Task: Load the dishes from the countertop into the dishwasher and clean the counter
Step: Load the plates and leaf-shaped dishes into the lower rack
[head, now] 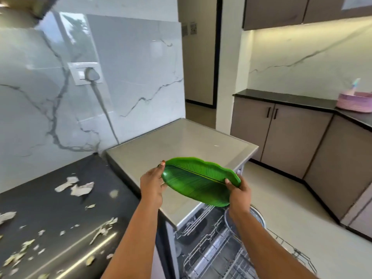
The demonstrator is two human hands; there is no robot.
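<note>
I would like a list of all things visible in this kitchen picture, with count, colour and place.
leaf-shaped plate: one, green, held above the dishwasher
dishwasher: one, grey top, open, beside the black countertop
dish rack: one, metal wire, pulled out
steel vessel: one, silver, in the rack
black countertop: one, lower left
food scraps: many, pale, on the countertop
wall socket: one, white, marble wall
pink basket: one, far counter
left hand: grips plate's left end
right hand: grips plate's right end

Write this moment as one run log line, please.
left hand: grips leaf-shaped green plate | right hand: grips other end | plate: above open dishwasher rack | counter: scraps remain
</note>
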